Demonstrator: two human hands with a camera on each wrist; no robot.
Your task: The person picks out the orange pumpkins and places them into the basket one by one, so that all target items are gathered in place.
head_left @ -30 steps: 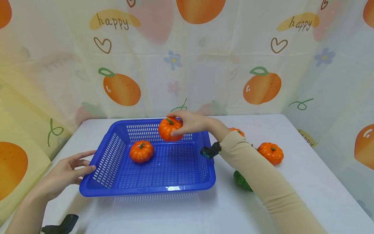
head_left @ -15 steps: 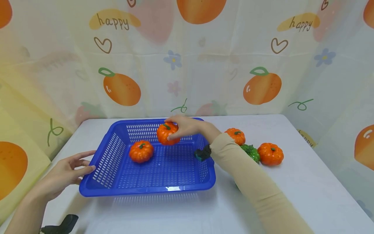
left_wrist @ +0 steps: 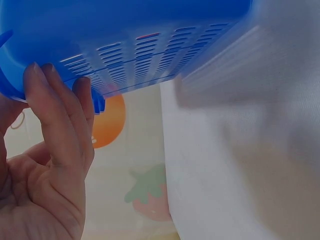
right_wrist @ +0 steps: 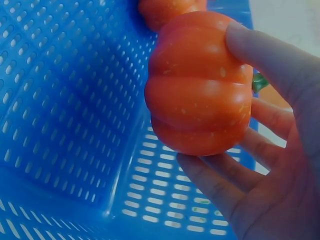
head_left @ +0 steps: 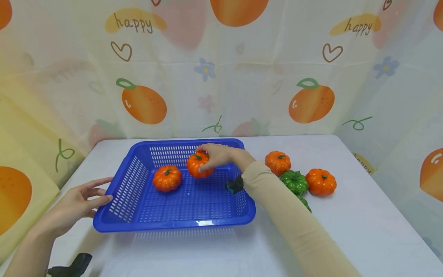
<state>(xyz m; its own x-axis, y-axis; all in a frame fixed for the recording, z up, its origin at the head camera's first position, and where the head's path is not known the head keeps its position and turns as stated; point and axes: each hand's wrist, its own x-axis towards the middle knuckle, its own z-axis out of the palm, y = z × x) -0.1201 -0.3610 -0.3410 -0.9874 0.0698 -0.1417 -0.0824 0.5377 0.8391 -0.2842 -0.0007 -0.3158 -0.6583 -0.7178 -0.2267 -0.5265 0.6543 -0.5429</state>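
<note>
My right hand (head_left: 221, 155) grips a small orange pumpkin (head_left: 195, 168) with a green stem, inside the blue basket (head_left: 166, 226). In the right wrist view the thumb lies on one side of this pumpkin (right_wrist: 200, 90) and the fingers on the other. To its left another orange pumpkin (head_left: 167, 179) rests on the basket floor. My left hand (head_left: 77, 202) holds the basket's left rim, thumb at the top edge. The left wrist view has the left hand's fingers (left_wrist: 57, 120) against the basket's outer wall (left_wrist: 130, 55).
Right of the basket, two orange pumpkins, a rear one (head_left: 278, 162) and a right one (head_left: 321, 182), sit on the white table (head_left: 367, 215). Between them is a green pumpkin (head_left: 294, 182); another green one (head_left: 304, 202) is partly hidden by my right sleeve. A printed curtain (head_left: 235, 96) stands behind.
My right hand has lowered the pumpkin further into the basket. The right sleeve has shifted left, uncovering the orange and green pumpkins on the table. My left hand stays on the rim.
</note>
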